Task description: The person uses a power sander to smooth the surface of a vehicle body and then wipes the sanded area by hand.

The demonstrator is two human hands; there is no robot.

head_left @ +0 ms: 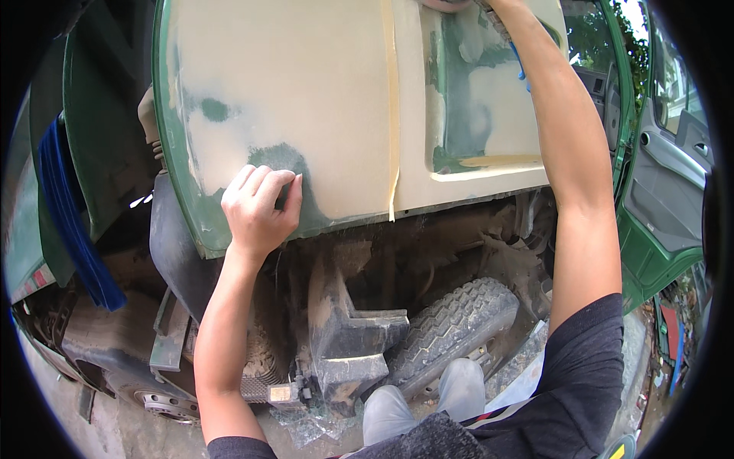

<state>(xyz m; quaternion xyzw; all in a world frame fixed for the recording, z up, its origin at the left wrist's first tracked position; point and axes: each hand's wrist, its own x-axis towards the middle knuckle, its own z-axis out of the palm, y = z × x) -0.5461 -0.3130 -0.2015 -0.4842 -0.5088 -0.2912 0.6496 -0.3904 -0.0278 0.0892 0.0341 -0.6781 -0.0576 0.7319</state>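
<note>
At far left a blue cloth (pixel 73 214) hangs near the truck, and a black guard (pixel 176 237) sits beside the panel (pixel 329 92) I'm working on, which fills the space in front of me. Tan coating covers most of that panel, but its left edge and a small spot (pixel 215 109) show green. My left hand (pixel 258 208) is at the larger green patch (pixel 284 159) low down, fingers loosely curled; its palm side is hidden, so I can't tell whether it presses or holds anything. Below stands a dusty tyre (pixel 459 329). Tape (pixel 392 115) runs down the panel, its tail hanging at the bottom edge. Right of it, the recess (pixel 489 111) is a mix of tan and green, so I'd judge the surface well along yet not even. My right forearm (pixel 562 130) reaches up across it, well apart from the left; that hand is past the top edge, its grip unseen, near a pinkish round thing (pixel 446 4). At far right the green door (pixel 661 268) stands open.
</note>
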